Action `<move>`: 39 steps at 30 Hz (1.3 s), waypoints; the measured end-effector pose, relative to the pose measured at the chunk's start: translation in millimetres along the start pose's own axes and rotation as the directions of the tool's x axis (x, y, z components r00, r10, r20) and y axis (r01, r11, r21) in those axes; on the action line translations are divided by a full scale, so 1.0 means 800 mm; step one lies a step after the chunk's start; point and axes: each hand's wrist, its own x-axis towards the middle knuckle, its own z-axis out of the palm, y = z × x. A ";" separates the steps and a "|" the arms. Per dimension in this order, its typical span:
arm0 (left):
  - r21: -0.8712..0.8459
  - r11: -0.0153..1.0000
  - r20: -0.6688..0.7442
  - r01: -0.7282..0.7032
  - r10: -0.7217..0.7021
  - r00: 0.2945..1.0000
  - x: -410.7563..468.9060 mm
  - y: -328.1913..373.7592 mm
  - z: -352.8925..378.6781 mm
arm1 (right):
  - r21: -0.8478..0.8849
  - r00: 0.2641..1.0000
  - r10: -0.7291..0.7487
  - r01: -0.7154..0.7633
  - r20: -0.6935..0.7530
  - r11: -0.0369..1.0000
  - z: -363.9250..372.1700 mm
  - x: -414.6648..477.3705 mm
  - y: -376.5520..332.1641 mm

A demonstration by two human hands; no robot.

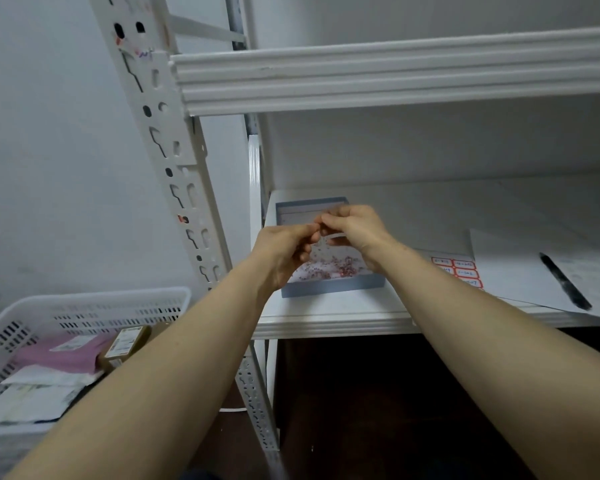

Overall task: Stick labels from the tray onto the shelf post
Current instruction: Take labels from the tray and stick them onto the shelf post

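A shallow blue tray (333, 292) sits at the left end of the white shelf (326, 320), with small red and white label scraps scattered inside. Above it my left hand (284, 251) and my right hand (355, 228) meet fingertip to fingertip, both pinching a small pale label strip (336, 236) between them. The slotted white shelf post (174, 150) rises to the left of my hands, with a few small red marks or stickers on it.
A sheet of red-bordered labels (459, 271) lies right of the tray, beside white paper (520, 271) with a black pen (565, 282). A white perforated basket (84, 306) holding parcels stands at lower left. Another shelf board (395, 74) runs overhead.
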 end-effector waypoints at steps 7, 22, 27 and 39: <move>0.104 0.993 -0.051 0.047 -0.042 0.998 0.025 -0.004 0.006 | -0.012 0.992 0.118 -0.118 -0.034 0.993 0.001 0.019 0.007; 0.491 0.866 -0.126 -0.093 0.176 0.976 0.050 -0.017 0.010 | -0.252 0.991 0.035 -0.067 -0.129 0.966 -0.018 0.042 0.031; 0.741 0.655 -0.100 -0.148 0.326 0.940 0.048 -0.018 0.011 | -0.429 0.989 0.022 -0.082 -0.143 0.899 -0.021 0.049 0.039; 0.890 0.419 0.040 -0.183 0.328 0.944 0.018 -0.008 0.013 | -0.698 0.994 -0.044 -0.039 -0.100 0.715 -0.012 0.028 0.023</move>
